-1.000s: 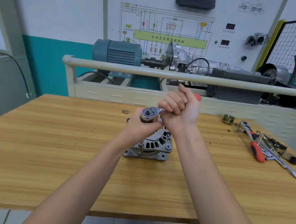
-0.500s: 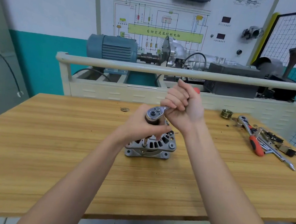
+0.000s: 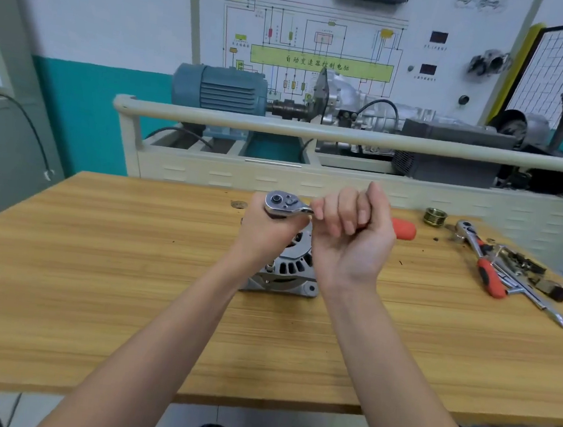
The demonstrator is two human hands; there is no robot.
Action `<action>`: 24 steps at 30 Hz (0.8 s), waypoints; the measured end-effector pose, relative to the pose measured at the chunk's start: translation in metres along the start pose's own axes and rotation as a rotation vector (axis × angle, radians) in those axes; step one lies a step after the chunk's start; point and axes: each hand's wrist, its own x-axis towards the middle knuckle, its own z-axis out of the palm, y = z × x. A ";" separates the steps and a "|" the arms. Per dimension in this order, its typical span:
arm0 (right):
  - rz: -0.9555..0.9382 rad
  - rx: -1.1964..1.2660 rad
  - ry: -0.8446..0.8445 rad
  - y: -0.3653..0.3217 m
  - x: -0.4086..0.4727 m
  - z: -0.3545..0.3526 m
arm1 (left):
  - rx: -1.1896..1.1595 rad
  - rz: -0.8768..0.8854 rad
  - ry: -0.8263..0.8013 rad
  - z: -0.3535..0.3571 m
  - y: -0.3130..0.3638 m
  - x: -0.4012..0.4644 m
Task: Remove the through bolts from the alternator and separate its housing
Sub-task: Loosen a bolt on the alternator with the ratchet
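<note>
I see the alternator (image 3: 288, 269) standing near the middle of the wooden table (image 3: 96, 264), directly below both hands. My left hand (image 3: 267, 236) cups the underside of the ratchet (image 3: 286, 205) head, fingers curled around what I take to be the socket or extension beneath it, though that part is hidden. My right hand (image 3: 350, 233) is clenched around the ratchet's handle, whose red grip end (image 3: 404, 229) sticks out to the right. The handle's long axis runs left to right, level with the table, while the drive axis drops straight down toward a through bolt at the housing's rim. So the next swing, I judge, belongs to the right hand, with the left steadying the head over the bolt. A second ratchet (image 3: 479, 256) and loose tools lie well apart on the right, near a brass fitting (image 3: 435, 216). Beyond the table stands a training rig with a blue motor (image 3: 220, 88).
</note>
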 end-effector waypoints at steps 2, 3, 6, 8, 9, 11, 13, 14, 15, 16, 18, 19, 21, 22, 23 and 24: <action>0.109 0.000 -0.021 -0.006 0.013 -0.001 | -0.011 0.015 -0.110 -0.007 0.000 -0.001; 0.193 0.007 -0.031 -0.009 0.021 -0.001 | 0.004 0.034 -0.199 -0.012 0.001 0.000; 0.497 0.048 -0.052 -0.014 0.047 0.003 | 0.073 0.065 -0.428 -0.024 0.005 0.004; 0.608 0.060 -0.043 -0.014 0.059 0.004 | 0.055 0.031 -0.478 -0.023 0.006 0.007; 0.626 0.073 -0.028 -0.013 0.062 0.005 | 0.033 0.003 -0.471 -0.021 0.006 0.008; 0.595 0.120 0.018 -0.011 0.061 0.006 | -0.020 -0.043 -0.402 -0.016 0.005 0.008; 0.451 0.132 0.060 -0.010 0.050 0.005 | -0.041 -0.022 -0.266 -0.009 0.001 0.005; 0.351 0.115 0.078 -0.009 0.042 0.003 | -0.046 -0.004 -0.183 -0.005 0.000 0.003; 0.249 0.094 0.086 -0.007 0.032 0.002 | -0.048 0.010 -0.097 -0.002 0.000 0.002; 0.155 0.073 0.079 -0.004 0.021 0.002 | -0.050 0.019 -0.016 0.000 0.000 0.001; 0.019 0.033 0.034 0.002 0.002 0.002 | -0.058 0.033 0.075 0.002 -0.001 0.000; -0.018 0.015 0.007 0.005 -0.004 0.002 | -0.061 0.032 0.085 0.002 0.000 -0.001; -0.029 -0.002 -0.030 0.005 -0.005 0.001 | -0.046 0.008 0.054 0.001 0.000 -0.001; -0.002 -0.004 -0.040 0.003 0.000 0.000 | -0.032 -0.004 0.021 -0.001 0.000 -0.001; 0.051 0.000 -0.046 0.000 0.007 -0.001 | -0.014 -0.008 -0.032 -0.005 0.001 0.000; 0.131 0.012 -0.051 -0.004 0.016 -0.001 | 0.013 0.000 -0.103 -0.009 0.001 0.001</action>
